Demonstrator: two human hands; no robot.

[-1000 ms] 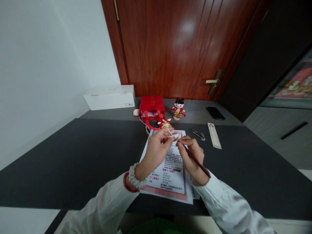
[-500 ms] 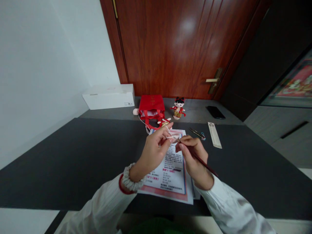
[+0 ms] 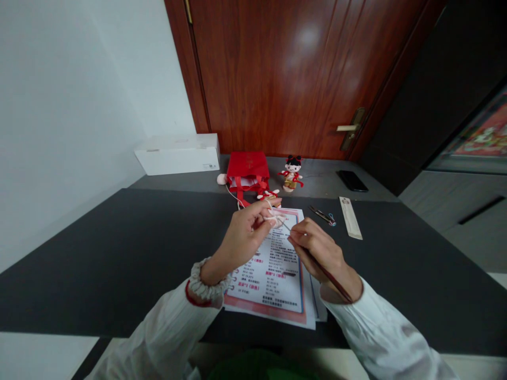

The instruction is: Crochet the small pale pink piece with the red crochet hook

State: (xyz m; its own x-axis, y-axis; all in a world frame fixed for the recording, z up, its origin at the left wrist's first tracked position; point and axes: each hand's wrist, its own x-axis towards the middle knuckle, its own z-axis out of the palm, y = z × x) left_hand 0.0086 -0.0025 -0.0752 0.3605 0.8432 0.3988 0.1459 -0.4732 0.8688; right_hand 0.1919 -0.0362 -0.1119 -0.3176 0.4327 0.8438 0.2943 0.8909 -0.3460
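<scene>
Pale crochet piece (image 3: 277, 219), mid-frame, is pinched in the left hand (image 3: 246, 232). I see the right hand (image 3: 321, 250), gripping the hook (image 3: 329, 276), drawn back slightly since a moment ago; a stitch seems underway above the printed sheet (image 3: 282, 287).

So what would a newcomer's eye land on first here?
Probably the bright red bag at the back of the table, with a small black-haired doll standing to its right. Next, mid-frame above a printed sheet, the left hand holding pale yarn and the right hand a slim, dark-handled tool.
</scene>
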